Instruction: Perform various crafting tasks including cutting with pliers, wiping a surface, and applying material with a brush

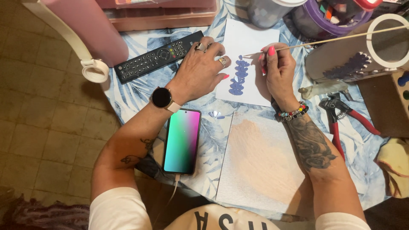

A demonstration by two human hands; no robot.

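Leaf-print tablecloth (pixel 128 96) over tiled floor (pixel 51 127); left hand (pixel 200 70) flat, released on white card (pixel 251 42); right hand (pixel 279 68) gripping skewer (pixel 341 39).

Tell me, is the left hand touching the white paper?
Touching. The head view shows the left hand with fingertips pressed on the white paper's left edge.

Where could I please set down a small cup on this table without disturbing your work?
The large pale board between the phone and the red pliers lies bare. A smaller cloth patch sits between the remote and phone. The far edge is crowded with tubs, and both hands, left hand and right hand, work the white sheet.
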